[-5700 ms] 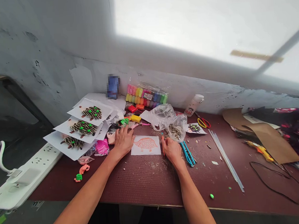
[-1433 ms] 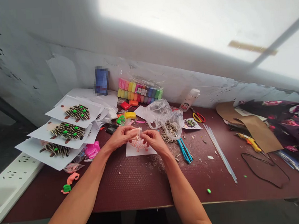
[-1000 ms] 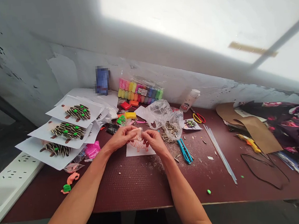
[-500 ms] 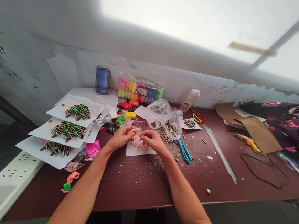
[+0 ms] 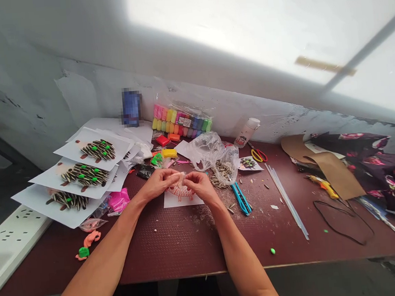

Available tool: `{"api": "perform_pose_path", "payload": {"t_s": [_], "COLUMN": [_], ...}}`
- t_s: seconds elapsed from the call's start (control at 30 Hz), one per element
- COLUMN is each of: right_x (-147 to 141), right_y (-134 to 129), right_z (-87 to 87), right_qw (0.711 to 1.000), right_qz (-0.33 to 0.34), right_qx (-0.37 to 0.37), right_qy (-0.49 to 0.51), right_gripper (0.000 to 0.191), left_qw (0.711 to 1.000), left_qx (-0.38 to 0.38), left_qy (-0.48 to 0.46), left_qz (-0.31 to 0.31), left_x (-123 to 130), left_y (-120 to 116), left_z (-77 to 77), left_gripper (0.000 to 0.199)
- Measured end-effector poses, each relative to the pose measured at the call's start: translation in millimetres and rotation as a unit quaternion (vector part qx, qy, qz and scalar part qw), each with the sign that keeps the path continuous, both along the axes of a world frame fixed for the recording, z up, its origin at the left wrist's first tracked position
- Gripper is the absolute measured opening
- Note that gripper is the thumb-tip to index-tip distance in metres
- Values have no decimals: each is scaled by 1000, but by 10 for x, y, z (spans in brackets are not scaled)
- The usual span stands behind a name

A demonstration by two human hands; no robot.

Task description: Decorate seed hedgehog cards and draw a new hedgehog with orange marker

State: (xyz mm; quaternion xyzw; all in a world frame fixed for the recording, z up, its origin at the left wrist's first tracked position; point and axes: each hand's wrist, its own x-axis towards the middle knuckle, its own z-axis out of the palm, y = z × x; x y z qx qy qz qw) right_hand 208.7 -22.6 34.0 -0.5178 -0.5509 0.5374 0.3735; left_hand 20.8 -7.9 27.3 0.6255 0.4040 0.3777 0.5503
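Note:
My left hand point(image 5: 157, 184) and my right hand point(image 5: 199, 187) meet above the table, their fingertips pinching a small pale lump point(image 5: 181, 175), perhaps soft clay. Under them lies a white sheet with an orange hedgehog drawing point(image 5: 183, 200), partly hidden by my fingers. A heap of striped sunflower seeds point(image 5: 220, 177) sits just right of my right hand, beside a crumpled clear plastic bag point(image 5: 212, 158). Further left, several paper sheets carry finished seed hedgehogs point(image 5: 97, 150) with green dots.
A blue utility knife point(image 5: 241, 198) and clear glue sticks point(image 5: 285, 200) lie to the right. A coloured clay pack point(image 5: 180, 119) stands by the wall. Scissors point(image 5: 258, 155), a yellow glue gun point(image 5: 324, 189), brown cardboard point(image 5: 332, 169) and floral fabric point(image 5: 365, 153) crowd the right side.
Since the oldest frame, my hands have come together and lifted off the drawing, now pinching the pale lump. In the last second only my fingers shift slightly, and the view drifts a little.

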Motion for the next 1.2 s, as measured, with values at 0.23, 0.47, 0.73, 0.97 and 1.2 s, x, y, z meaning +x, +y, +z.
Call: {"api": "perform_pose_path", "payload": {"t_s": [0.23, 0.47, 0.73, 0.97, 1.2], "right_x": [-13, 28, -1, -33, -44], "right_y": [21, 28, -32, -26, -21], "right_z": [-81, -120, -45, -97, -109], "right_qw": [999, 983, 973, 983, 983], "right_qz": [9, -64, -50, -49, -45], "right_qx": [31, 119, 186, 165, 168], "right_qy": [-21, -127, -125, -64, -55], "right_gripper": [18, 14, 9, 25, 28], "left_qw": [1000, 996, 993, 993, 991], "left_qx": [-14, -60, -68, -69, -80], "left_qy": [-16, -62, -79, -75, -87], "left_qz": [12, 16, 53, 52, 66], "left_x": [13, 16, 25, 7, 75], "left_y": [-12, -38, -22, -21, -19], "left_z": [28, 110, 53, 32, 11], "left_gripper": [51, 52, 52, 47, 49]}}
